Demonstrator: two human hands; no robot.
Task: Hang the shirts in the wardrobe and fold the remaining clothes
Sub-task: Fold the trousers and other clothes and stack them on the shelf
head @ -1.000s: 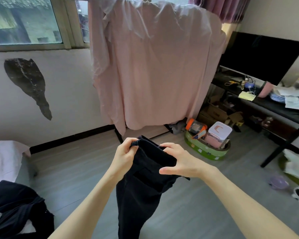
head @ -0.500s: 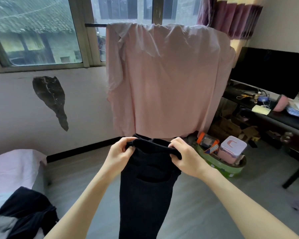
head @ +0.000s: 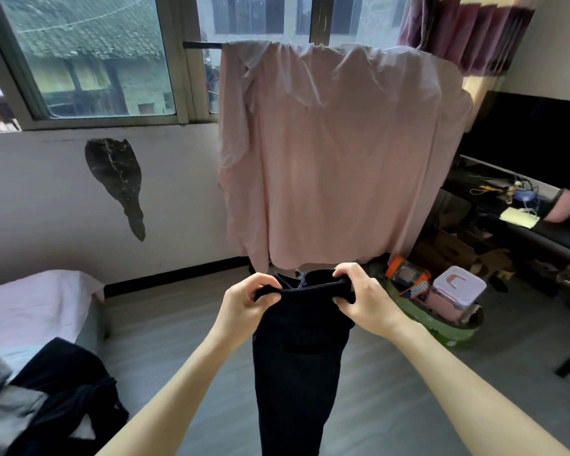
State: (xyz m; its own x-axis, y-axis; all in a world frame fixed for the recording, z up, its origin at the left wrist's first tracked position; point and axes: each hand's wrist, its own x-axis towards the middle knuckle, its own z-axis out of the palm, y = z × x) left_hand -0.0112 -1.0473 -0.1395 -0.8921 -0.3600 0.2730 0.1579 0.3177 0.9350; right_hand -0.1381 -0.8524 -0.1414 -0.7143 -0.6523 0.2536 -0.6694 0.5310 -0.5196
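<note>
Hands up in front of the pink sheet (head: pixel 339 153), just below its hem. Black pants (head: pixel 298 357) held by the top edge, hanging straight down over the floor. Left hand (head: pixel 244 304) pinched tight on one end of the top edge, right hand (head: pixel 364 299) pinched tight on the other. More dark clothes (head: pixel 66 390) piled on the bed (head: pixel 30 307), left of the pants.

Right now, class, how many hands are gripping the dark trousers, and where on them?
2. The left hand grips the waistband's left end of the dark trousers; the right hand grips its right end. The legs hang down between the forearms.
</note>
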